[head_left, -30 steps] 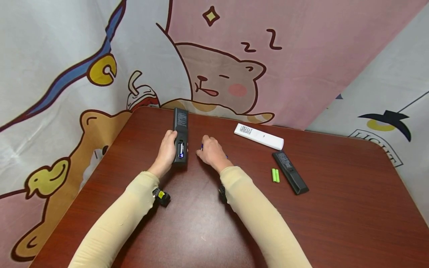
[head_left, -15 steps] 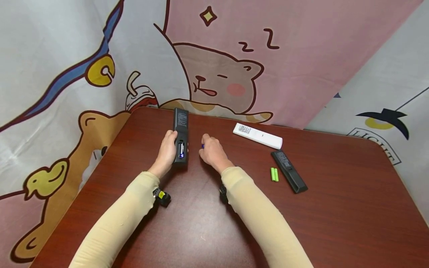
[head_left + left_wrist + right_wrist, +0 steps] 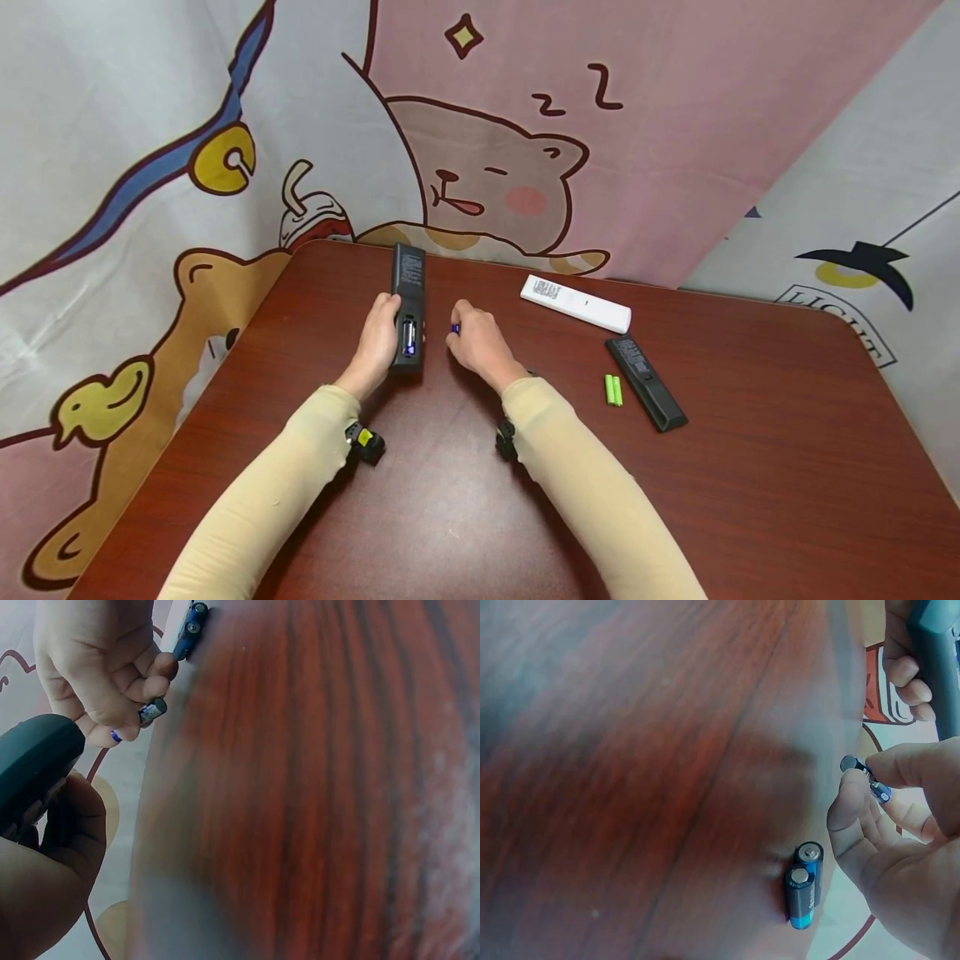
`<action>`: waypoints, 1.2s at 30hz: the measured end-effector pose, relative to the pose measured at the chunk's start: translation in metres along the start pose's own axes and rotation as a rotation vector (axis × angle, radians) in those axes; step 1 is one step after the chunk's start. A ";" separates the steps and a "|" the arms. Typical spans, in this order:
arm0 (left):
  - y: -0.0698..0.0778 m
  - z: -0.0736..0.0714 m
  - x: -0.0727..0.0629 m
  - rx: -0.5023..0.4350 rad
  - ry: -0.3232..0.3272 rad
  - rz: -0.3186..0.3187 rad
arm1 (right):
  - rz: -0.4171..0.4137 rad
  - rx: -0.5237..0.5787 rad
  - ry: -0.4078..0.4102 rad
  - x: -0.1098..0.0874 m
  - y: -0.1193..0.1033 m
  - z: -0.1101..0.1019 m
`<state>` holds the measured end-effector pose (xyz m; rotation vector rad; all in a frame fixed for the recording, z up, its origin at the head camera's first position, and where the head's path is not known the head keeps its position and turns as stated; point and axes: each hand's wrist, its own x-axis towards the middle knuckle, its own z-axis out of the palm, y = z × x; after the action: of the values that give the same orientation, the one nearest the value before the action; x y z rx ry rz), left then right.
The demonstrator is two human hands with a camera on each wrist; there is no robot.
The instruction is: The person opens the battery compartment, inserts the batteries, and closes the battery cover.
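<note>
My left hand (image 3: 375, 337) grips a black remote control (image 3: 408, 279) by its lower half, back side up. Its battery compartment is uncovered, and a blue-and-silver battery (image 3: 409, 335) shows inside. A short way to the right, my right hand (image 3: 480, 342) pinches a small blue battery (image 3: 154, 711) between thumb and fingers, apart from the remote. In the right wrist view, that battery (image 3: 881, 793) is partly covered by fingertips. Two blue-and-black batteries (image 3: 800, 892) lie side by side on the table beside the right hand; the head view hides them behind it.
A white remote control (image 3: 576, 303) lies toward the table's back edge. Right of centre are a second black remote control (image 3: 647, 383) and two green batteries (image 3: 613, 390). The brown table (image 3: 780, 433) meets a cartoon-printed curtain (image 3: 660, 167) behind.
My left hand and its remote have shifted slightly right. My right hand has moved a little to the right too, still pinching the battery. The head view has shifted slightly.
</note>
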<state>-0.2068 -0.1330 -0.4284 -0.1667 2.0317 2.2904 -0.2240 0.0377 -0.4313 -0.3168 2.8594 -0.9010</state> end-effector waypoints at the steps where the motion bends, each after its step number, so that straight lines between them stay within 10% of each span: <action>1: 0.000 0.000 0.000 0.000 0.000 0.000 | 0.000 0.000 0.005 -0.001 0.000 -0.001; 36: -0.003 0.011 0.001 0.013 -0.005 -0.013 | -0.069 0.319 0.108 -0.015 0.007 -0.017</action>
<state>-0.2073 -0.1213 -0.4306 -0.1733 2.0361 2.2674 -0.2140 0.0558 -0.4206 -0.3413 2.7492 -1.4041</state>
